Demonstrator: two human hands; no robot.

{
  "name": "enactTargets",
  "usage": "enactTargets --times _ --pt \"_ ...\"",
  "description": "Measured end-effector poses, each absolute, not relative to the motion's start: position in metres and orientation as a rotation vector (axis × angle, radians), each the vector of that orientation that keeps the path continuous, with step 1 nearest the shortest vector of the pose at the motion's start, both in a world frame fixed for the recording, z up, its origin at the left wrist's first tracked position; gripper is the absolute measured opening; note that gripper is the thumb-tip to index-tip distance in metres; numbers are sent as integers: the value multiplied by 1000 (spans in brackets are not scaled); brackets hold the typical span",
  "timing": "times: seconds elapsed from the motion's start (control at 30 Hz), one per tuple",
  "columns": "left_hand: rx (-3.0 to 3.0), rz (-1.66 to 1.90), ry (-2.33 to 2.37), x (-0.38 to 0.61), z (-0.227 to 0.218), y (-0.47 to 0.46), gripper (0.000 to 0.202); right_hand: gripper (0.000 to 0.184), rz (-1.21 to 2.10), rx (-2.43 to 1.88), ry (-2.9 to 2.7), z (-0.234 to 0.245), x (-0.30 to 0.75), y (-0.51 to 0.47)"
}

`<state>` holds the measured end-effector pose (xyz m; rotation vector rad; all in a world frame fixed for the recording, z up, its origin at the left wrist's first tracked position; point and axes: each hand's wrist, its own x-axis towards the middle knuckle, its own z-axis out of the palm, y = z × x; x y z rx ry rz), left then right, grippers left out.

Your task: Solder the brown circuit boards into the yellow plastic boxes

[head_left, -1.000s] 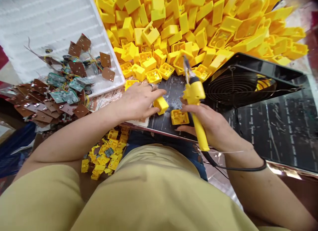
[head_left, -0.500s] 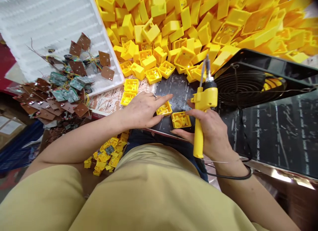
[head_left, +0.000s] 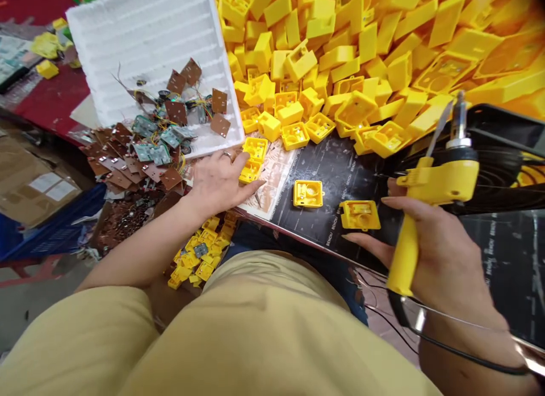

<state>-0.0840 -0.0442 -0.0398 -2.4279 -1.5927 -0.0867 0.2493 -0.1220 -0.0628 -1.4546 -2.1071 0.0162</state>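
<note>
My left hand (head_left: pixel 217 180) has its thumb and fingers apart around a small yellow plastic housing (head_left: pixel 250 171); whether it grips it I cannot tell. A second housing (head_left: pixel 256 148) lies against that one. In my right hand (head_left: pixel 443 260) is a yellow soldering gun (head_left: pixel 438 183), its metal tip and thin feed tube pointing up and away. Between that hand's thumb and fingertips lies an open housing (head_left: pixel 361 214) on the black bench surface (head_left: pixel 315 226). Another open housing (head_left: pixel 308 193) stands alone between my hands.
Yellow housings (head_left: pixel 340 55) are heaped along the back. At left, a white foam tray (head_left: pixel 149 33) carries wired circuit boards (head_left: pixel 153 146), which spill over its front. A black fan (head_left: pixel 502 158) stands behind my right hand. More yellow parts (head_left: pixel 200 254) lie below the bench edge.
The view has turned left. My left hand has moved off the middle housing to the left pair. My right hand, with the soldering gun, has moved right, and the housing beside it has shifted right.
</note>
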Motion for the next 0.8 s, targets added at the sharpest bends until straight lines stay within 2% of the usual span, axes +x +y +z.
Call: enactTargets --times 0.03,0.1,0.17,0.23,0.37,0.5,0.6,0.67,0.73,0.8 --pt "-2447 -96 -1572 -82 -41 -46 55 59 -91 -1483 -2116 -61 244 -122" --pt "-2560 -133 -1516 -78 -39 -49 47 53 -223 -1484 -2159 -59 233 -119" --pt "-2772 -183 -1408 -74 -34 -52 47 41 -183 -1416 -2212 -62 227 -114" --pt "-2985 -174 -1276 -69 -28 -53 50 38 -29 -1295 -2275 -65 226 -109" --pt "-3139 -82 -1125 -48 -30 -48 57 52 203 -1077 -2352 -72 230 -96" --pt "-3125 -205 -1113 -19 -52 -44 68 69 168 -1101 -2305 -76 231 -90" --pt "-3204 -187 -986 -4 -62 -45 56 68 133 -1119 -2308 -75 233 -93" --pt "-3238 -208 -878 -6 -57 -42 58 67 121 -1122 -2329 -72 235 -97" --pt "-3145 -334 -987 -22 -41 -32 63 68 110 -1163 -2317 -67 237 -102" --pt "-2882 -500 -1329 -53 -19 -14 60 70 97 -1232 -2251 -63 237 -109"
